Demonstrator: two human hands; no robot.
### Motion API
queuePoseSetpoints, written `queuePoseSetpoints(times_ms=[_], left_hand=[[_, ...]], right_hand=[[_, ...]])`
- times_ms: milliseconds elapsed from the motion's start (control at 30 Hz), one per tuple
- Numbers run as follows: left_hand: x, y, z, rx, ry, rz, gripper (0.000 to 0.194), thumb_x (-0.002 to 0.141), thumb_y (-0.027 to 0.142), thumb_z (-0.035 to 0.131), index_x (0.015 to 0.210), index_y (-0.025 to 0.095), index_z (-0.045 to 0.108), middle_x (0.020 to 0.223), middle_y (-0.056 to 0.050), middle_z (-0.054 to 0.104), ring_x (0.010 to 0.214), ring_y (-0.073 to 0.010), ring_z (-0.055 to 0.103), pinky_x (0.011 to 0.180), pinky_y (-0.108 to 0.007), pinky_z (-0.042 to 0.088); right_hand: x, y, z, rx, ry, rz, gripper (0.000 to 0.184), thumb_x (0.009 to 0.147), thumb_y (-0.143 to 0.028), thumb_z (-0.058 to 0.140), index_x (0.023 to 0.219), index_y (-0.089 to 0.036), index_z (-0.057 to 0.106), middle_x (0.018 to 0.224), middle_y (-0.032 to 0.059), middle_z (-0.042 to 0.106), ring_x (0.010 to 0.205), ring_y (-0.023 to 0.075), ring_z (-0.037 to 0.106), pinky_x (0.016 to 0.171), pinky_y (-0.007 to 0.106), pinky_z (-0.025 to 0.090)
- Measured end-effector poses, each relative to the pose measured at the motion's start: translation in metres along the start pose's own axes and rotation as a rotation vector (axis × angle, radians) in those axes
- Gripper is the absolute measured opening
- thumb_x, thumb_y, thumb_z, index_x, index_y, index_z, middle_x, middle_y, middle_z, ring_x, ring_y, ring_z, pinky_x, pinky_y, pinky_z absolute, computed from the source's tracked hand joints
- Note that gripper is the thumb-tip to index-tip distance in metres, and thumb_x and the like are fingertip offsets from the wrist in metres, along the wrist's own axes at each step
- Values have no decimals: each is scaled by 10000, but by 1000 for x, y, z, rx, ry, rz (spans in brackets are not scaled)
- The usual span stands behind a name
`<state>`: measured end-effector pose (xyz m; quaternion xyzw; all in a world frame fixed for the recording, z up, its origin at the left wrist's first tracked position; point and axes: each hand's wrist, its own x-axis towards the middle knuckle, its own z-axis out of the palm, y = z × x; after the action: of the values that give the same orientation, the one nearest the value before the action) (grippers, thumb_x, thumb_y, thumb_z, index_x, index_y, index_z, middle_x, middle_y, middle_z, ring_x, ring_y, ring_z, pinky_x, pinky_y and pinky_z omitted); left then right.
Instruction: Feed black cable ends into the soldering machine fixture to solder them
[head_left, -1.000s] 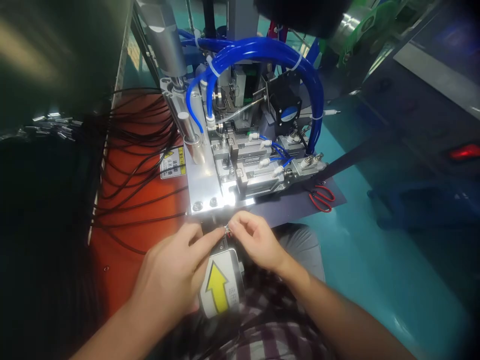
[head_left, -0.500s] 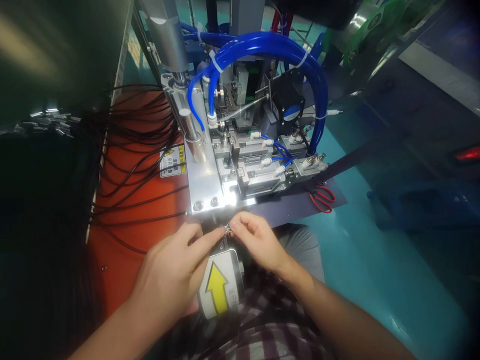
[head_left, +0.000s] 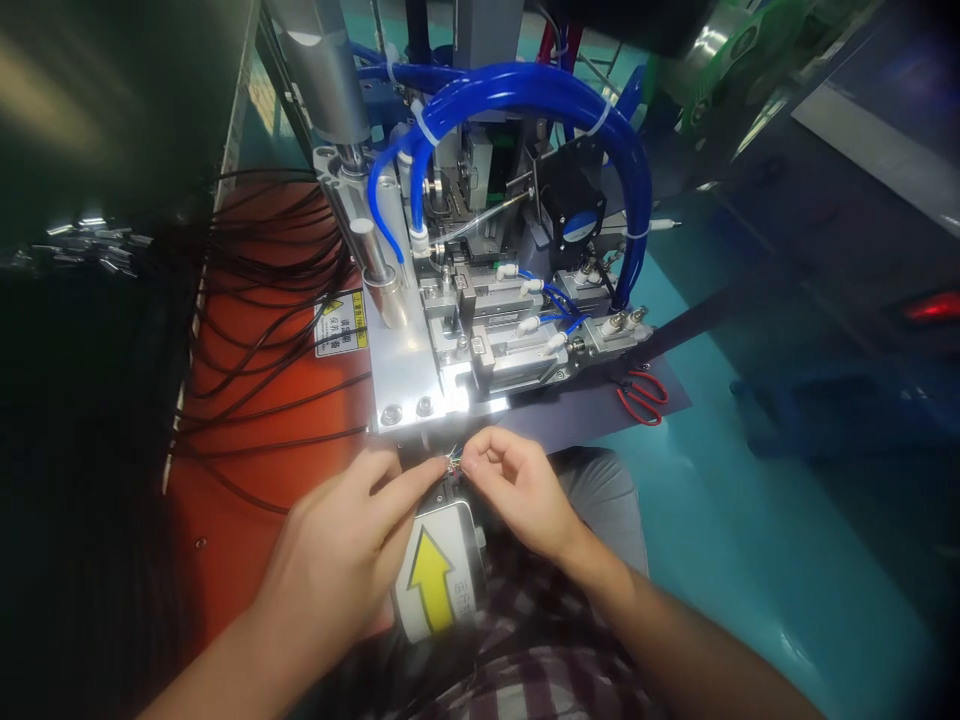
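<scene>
A small bunch of thin wires with a speck of red shows between my fingertips, below the front edge of a metal machine. My left hand comes in from the left, its fingers closed and the tip of one pressed at the wires. From the right, my right hand has thumb and forefinger pinched at the wires' other side. Just below the fingertips is a white plate with a yellow arrow. The wires are too small to make out singly, and the fingers partly hide them.
Several black cables run over the orange surface at left, with shiny ends bunched farther left. Blue air hoses arch over the machine. Red-handled pliers or snips lie on the dark mat.
My right fingertips have drawn slightly away from the left ones, and more of the thin wires shows between them. The whole view has shifted a little.
</scene>
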<state>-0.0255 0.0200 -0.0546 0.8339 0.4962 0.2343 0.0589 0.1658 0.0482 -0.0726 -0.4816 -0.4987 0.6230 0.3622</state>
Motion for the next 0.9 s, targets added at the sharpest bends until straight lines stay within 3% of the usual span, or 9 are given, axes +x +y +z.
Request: queuePoseSetpoints(times_ms=[433, 900], left_hand=[[-6, -3, 5, -11, 10, -18, 307, 1002, 246, 419, 1156, 216, 682, 784, 11, 514, 574, -102, 550, 503, -204, 441], [-4, -3, 1, 9, -11, -1, 319, 998, 245, 416, 1147, 207, 696, 767, 7, 520, 567, -102, 556, 489, -201, 436]], right_hand=[[1, -2, 1, -61, 17, 1, 206, 880, -339, 580, 744, -194, 530, 621, -41, 475, 565, 111, 420, 512, 247, 349], [0, 1, 6, -79, 74, -31, 165, 865, -315, 576, 760, -202, 516, 627, -47, 471, 552, 106, 443, 510, 237, 382]])
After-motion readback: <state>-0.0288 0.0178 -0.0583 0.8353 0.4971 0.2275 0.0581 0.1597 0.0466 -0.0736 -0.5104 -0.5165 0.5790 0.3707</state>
